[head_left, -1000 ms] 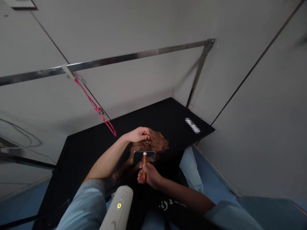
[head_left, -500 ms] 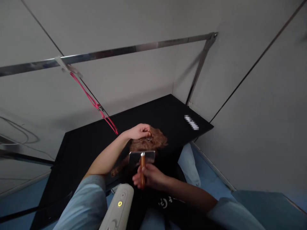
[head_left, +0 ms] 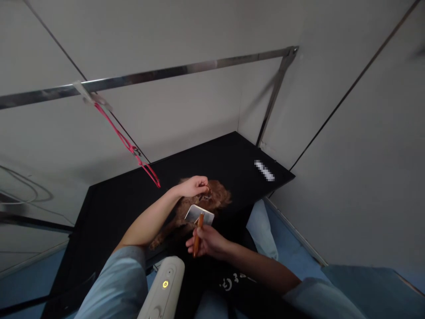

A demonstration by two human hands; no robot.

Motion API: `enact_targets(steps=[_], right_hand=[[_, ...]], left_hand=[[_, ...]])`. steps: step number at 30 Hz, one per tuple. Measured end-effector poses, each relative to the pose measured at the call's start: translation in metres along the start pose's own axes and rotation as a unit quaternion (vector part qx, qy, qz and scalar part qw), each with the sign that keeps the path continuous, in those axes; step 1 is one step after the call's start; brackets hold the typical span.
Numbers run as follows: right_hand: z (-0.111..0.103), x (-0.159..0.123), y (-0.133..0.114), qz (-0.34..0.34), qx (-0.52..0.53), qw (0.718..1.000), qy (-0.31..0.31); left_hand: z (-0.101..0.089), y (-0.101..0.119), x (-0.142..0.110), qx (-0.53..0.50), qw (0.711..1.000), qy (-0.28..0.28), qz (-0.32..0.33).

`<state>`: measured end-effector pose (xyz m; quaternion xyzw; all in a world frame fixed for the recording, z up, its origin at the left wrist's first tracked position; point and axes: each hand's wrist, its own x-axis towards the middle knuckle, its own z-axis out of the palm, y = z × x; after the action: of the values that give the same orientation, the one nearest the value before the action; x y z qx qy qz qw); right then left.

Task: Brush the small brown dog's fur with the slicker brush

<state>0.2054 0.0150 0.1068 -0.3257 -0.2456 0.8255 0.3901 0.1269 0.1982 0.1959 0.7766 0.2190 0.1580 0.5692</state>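
A small brown curly-haired dog point(head_left: 219, 196) lies on the black grooming table point(head_left: 116, 199), partly covered by my arms and hands. Closed at the dog's upper body, my left hand point(head_left: 195, 186) pinches a tuft of its fur. My right hand point(head_left: 211, 241) wraps round the wooden handle of a slicker brush point(head_left: 198, 214). The brush's metal back faces up, tilted, over the dog's near side. Its pins are hidden, so I cannot tell whether they touch the coat.
A metal rail point(head_left: 139, 76) runs above the table's far side, with a pink loop leash point(head_left: 121, 137) hanging from it. A white device with a lit yellow button point(head_left: 165, 283) stands close in front of me. Pale walls border the table.
The slicker brush has turned, its head tilting and shifting slightly left against the dog's side. My left hand stays at nearly the same spot on the dog.
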Motion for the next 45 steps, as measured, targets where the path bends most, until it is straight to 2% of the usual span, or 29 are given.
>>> enact_targets(steps=[2,4,5,7,9,10,12,14,15,16,18,19,21,23,24,25,27,28,29,30,32,33,35,37,39,41,42,43,45], right_hand=[[-0.003,-0.002,-0.002,-0.002,0.003,0.999,-0.051],[-0.005,0.000,-0.001,-0.056,0.000,0.998,-0.023],[-0.006,0.001,0.002,-0.063,-0.006,0.998,-0.001],[-0.007,0.006,0.011,0.005,-0.026,1.000,-0.002],[-0.007,0.010,0.019,0.096,-0.052,0.992,-0.059],[-0.006,0.012,0.020,0.099,-0.062,0.990,-0.078],[-0.005,0.017,0.017,0.014,-0.070,0.996,-0.051],[-0.005,0.022,0.012,-0.059,-0.075,0.995,0.023],[-0.005,0.024,0.009,-0.050,-0.078,0.995,0.044],[-0.005,0.025,0.008,-0.014,-0.081,0.995,0.048],[-0.005,0.025,0.008,0.077,-0.089,0.993,-0.003],[-0.005,0.024,0.008,0.092,-0.092,0.991,-0.032],[-0.004,0.024,0.005,0.033,-0.090,0.995,-0.033],[-0.003,0.026,0.001,-0.044,-0.083,0.995,0.017],[-0.002,0.027,0.000,-0.044,-0.085,0.995,0.032],[-0.002,0.028,0.001,-0.014,-0.095,0.995,0.028],[-0.001,0.031,0.002,0.082,-0.124,0.988,-0.034],[-0.001,0.032,0.002,0.105,-0.132,0.983,-0.069],[-0.001,0.033,0.001,0.093,-0.133,0.983,-0.086],[-0.001,0.035,0.000,0.054,-0.130,0.987,-0.075],[-0.001,0.040,-0.006,-0.029,-0.126,0.992,-0.006],[-0.001,0.042,-0.008,-0.035,-0.128,0.991,0.023],[0.000,0.045,-0.010,0.032,-0.137,0.990,0.024],[0.001,0.046,-0.010,0.099,-0.128,0.986,-0.033],[0.003,0.047,-0.011,0.054,-0.114,0.992,-0.033],[0.006,0.047,-0.014,-0.026,-0.106,0.994,0.028],[0.008,0.047,-0.015,-0.040,-0.100,0.993,0.053],[0.010,0.047,-0.015,-0.027,-0.090,0.994,0.060],[0.013,0.044,-0.014,0.054,-0.063,0.996,0.018]], left_hand=[[-0.001,-0.004,-0.001,0.011,1.000,-0.010,-0.003],[-0.003,-0.007,-0.001,0.025,1.000,0.000,0.000],[-0.004,-0.008,-0.001,0.028,1.000,0.010,0.002],[-0.007,-0.010,-0.001,0.022,1.000,0.020,0.003],[-0.010,-0.011,-0.002,0.000,1.000,0.017,0.001],[-0.011,-0.011,-0.002,-0.011,1.000,0.016,0.002],[-0.012,-0.011,-0.003,-0.020,1.000,0.021,0.005],[-0.014,-0.012,-0.004,-0.022,0.999,0.027,0.004],[-0.014,-0.012,-0.005,-0.025,0.999,0.028,0.003],[-0.015,-0.013,-0.006,-0.031,0.999,0.028,0.002],[-0.018,-0.015,-0.008,-0.045,0.998,0.033,0.005],[-0.020,-0.016,-0.009,-0.051,0.998,0.040,0.010],[-0.024,-0.019,-0.010,-0.057,0.997,0.057,0.021],[-0.028,-0.022,-0.010,-0.064,0.995,0.067,0.022],[-0.030,-0.023,-0.010,-0.068,0.995,0.071,0.020],[-0.032,-0.024,-0.010,-0.072,0.994,0.074,0.018],[-0.036,-0.026,-0.011,-0.081,0.993,0.086,0.019],[-0.037,-0.026,-0.011,-0.085,0.992,0.092,0.021],[-0.039,-0.026,-0.012,-0.089,0.991,0.099,0.024],[-0.040,-0.026,-0.013,-0.091,0.990,0.106,0.025],[-0.042,-0.025,-0.015,-0.094,0.989,0.115,0.025],[-0.043,-0.025,-0.016,-0.095,0.988,0.119,0.023],[-0.043,-0.025,-0.017,-0.101,0.987,0.123,0.017],[-0.043,-0.025,-0.018,-0.106,0.986,0.128,0.015],[-0.043,-0.025,-0.019,-0.101,0.985,0.136,0.017],[-0.041,-0.024,-0.019,-0.092,0.986,0.139,0.017],[-0.041,-0.024,-0.018,-0.089,0.987,0.136,0.015],[-0.040,-0.024,-0.018,-0.088,0.987,0.132,0.014],[-0.039,-0.023,-0.018,-0.092,0.988,0.124,0.013]])
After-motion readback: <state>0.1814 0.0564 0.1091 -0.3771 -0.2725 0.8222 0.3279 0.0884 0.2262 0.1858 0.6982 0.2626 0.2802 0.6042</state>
